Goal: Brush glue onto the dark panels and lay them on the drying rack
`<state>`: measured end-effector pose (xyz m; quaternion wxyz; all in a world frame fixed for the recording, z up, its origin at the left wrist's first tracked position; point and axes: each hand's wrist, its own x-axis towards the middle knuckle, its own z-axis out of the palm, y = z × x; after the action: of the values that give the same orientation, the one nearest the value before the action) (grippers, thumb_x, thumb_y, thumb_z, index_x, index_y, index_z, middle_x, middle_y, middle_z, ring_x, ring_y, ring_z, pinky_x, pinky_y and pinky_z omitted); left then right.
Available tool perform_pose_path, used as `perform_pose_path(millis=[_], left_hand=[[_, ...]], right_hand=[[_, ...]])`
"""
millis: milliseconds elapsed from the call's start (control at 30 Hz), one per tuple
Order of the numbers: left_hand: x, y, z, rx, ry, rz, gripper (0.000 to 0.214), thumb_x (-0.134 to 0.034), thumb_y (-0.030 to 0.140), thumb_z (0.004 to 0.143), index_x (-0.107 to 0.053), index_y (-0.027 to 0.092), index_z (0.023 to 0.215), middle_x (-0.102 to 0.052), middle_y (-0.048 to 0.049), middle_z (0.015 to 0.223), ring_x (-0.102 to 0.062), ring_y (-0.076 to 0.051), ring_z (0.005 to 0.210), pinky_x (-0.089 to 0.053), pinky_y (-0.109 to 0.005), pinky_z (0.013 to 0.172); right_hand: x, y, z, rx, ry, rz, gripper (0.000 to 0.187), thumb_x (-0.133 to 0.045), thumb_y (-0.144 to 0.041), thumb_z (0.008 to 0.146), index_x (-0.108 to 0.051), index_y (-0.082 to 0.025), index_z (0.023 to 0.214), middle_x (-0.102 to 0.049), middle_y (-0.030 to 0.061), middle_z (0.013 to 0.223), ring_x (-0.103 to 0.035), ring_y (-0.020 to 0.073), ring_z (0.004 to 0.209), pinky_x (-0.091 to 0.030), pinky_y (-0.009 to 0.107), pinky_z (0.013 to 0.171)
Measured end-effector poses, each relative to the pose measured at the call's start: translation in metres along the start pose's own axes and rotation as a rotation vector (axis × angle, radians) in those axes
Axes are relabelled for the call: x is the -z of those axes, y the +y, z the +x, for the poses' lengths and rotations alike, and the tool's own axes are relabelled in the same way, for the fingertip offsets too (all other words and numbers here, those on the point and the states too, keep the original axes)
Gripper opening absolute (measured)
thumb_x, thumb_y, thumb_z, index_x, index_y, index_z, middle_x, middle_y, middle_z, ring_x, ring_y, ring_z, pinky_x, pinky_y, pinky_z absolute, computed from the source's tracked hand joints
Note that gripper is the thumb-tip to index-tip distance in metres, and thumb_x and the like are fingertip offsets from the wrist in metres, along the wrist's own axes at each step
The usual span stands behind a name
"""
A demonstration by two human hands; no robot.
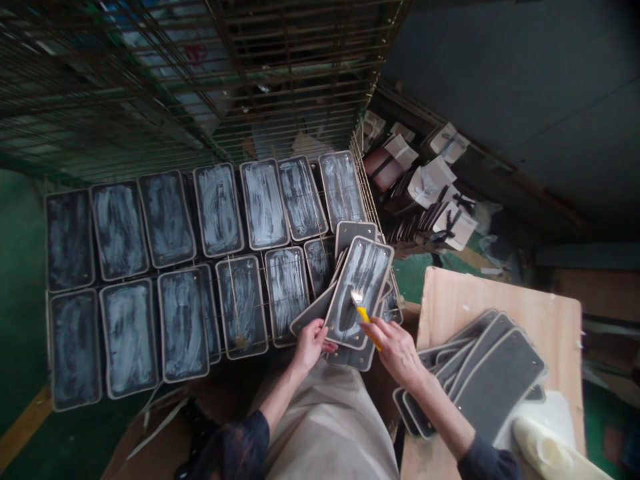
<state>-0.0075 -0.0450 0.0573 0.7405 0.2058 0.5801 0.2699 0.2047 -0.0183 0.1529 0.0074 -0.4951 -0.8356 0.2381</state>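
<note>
My right hand [395, 348] is closed around the yellow handle of a paintbrush [363, 312]. Its bristles touch a dark rounded rectangular panel [369, 267] with a pale edge, streaked with a white coating. At that panel's lower left corner, my left hand [313, 345] grips the edge between thumb and fingers. Beneath it lie several uncoated dark panels [313, 313], fanned out at different angles. To the left, two rows of similar panels with white streaks, such as this coated panel [129, 340], rest on a wire rack.
The wire rack [300, 73] rises behind the rows. On the right, a wooden board [505, 293] bears a pile of dark panels [505, 380] and a pale bottle-like container [545, 447]. Strapped stacks of pieces [430, 183] stand on the floor beyond.
</note>
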Motion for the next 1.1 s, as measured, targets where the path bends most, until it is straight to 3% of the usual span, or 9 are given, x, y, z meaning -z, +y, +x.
perform_pose_path(millis=[200, 333, 400, 467, 600, 700, 767, 967, 1100], left_hand=[[0.003, 0.004, -0.001, 0.015, -0.023, 0.035, 0.032, -0.058, 0.047, 0.077, -0.046, 0.018, 0.081, -0.059, 0.0025, 0.062, -0.068, -0.020, 0.053, -0.054, -0.026, 0.047], [0.005, 0.008, -0.002, 0.010, -0.058, 0.026, 0.031, -0.058, 0.046, 0.078, -0.047, 0.017, 0.081, -0.059, 0.0017, 0.064, -0.069, -0.019, 0.056, -0.054, -0.026, 0.050], [0.006, 0.009, -0.002, 0.008, -0.075, 0.006, 0.032, -0.058, 0.047, 0.078, -0.047, 0.017, 0.081, -0.060, 0.0012, 0.066, -0.069, -0.019, 0.057, -0.055, -0.027, 0.052], [0.007, 0.011, -0.002, 0.013, -0.094, -0.005, 0.033, -0.058, 0.047, 0.078, -0.047, 0.017, 0.082, -0.061, 0.0004, 0.068, -0.069, -0.019, 0.058, -0.055, -0.027, 0.053], [0.008, 0.014, -0.002, 0.013, -0.121, 0.015, 0.033, -0.057, 0.048, 0.078, -0.049, 0.016, 0.084, -0.062, -0.0003, 0.067, -0.068, -0.019, 0.057, -0.054, -0.027, 0.052], [0.010, 0.017, -0.002, 0.009, -0.137, 0.021, 0.032, -0.057, 0.047, 0.079, -0.050, 0.016, 0.086, -0.061, 0.0003, 0.066, -0.068, -0.018, 0.058, -0.055, -0.027, 0.053], [0.011, 0.017, -0.002, 0.007, -0.152, 0.020, 0.032, -0.056, 0.046, 0.080, -0.050, 0.016, 0.085, -0.059, 0.0005, 0.066, -0.069, -0.018, 0.060, -0.055, -0.027, 0.054], [0.013, 0.015, -0.002, -0.024, -0.151, 0.009, 0.031, -0.056, 0.046, 0.081, -0.049, 0.016, 0.083, -0.057, 0.0010, 0.071, -0.069, -0.018, 0.062, -0.054, -0.026, 0.053], [0.012, 0.015, -0.002, -0.027, -0.151, 0.025, 0.029, -0.055, 0.044, 0.082, -0.051, 0.016, 0.086, -0.061, -0.0010, 0.074, -0.069, -0.018, 0.061, -0.055, -0.027, 0.054]], right_hand=[[-0.009, -0.033, -0.024, -0.063, -0.091, 0.312, 0.025, -0.040, -0.013, 0.094, -0.055, -0.024, 0.111, -0.061, 0.0032, 0.094, -0.056, 0.0162, 0.073, -0.043, 0.027, 0.065], [0.001, -0.019, -0.007, -0.143, 0.145, 0.542, 0.021, -0.041, -0.020, 0.096, -0.056, -0.023, 0.110, -0.061, 0.0041, 0.095, -0.060, 0.0158, 0.082, -0.047, 0.025, 0.071], [0.004, -0.007, 0.009, -0.181, 0.295, 0.505, 0.022, -0.041, -0.021, 0.096, -0.055, -0.023, 0.113, -0.060, 0.0056, 0.101, -0.061, 0.0166, 0.088, -0.048, 0.026, 0.075], [0.000, 0.000, 0.022, -0.194, 0.350, 0.389, 0.024, -0.041, -0.021, 0.096, -0.056, -0.022, 0.114, -0.061, 0.0067, 0.104, -0.061, 0.0180, 0.090, -0.048, 0.027, 0.076], [-0.019, -0.016, 0.020, -0.122, 0.202, 0.250, 0.025, -0.042, -0.018, 0.095, -0.056, -0.021, 0.115, -0.062, 0.0074, 0.102, -0.060, 0.0194, 0.087, -0.047, 0.030, 0.075], [-0.028, -0.039, 0.002, -0.107, 0.108, 0.338, 0.025, -0.042, -0.015, 0.094, -0.055, -0.022, 0.114, -0.063, 0.0063, 0.100, -0.060, 0.0186, 0.085, -0.047, 0.030, 0.075], [-0.026, -0.047, -0.007, -0.144, 0.116, 0.457, 0.021, -0.042, -0.016, 0.095, -0.055, -0.023, 0.111, -0.063, 0.0049, 0.097, -0.061, 0.0172, 0.084, -0.048, 0.028, 0.073], [-0.022, -0.035, 0.008, -0.244, 0.428, 0.605, 0.019, -0.044, -0.018, 0.094, -0.055, -0.022, 0.109, -0.062, 0.0064, 0.099, -0.062, 0.0174, 0.090, -0.050, 0.028, 0.077], [-0.042, -0.044, 0.005, -0.289, 0.403, 0.624, 0.019, -0.044, -0.021, 0.094, -0.057, -0.021, 0.107, -0.063, 0.0064, 0.095, -0.063, 0.0180, 0.087, -0.051, 0.029, 0.076]])
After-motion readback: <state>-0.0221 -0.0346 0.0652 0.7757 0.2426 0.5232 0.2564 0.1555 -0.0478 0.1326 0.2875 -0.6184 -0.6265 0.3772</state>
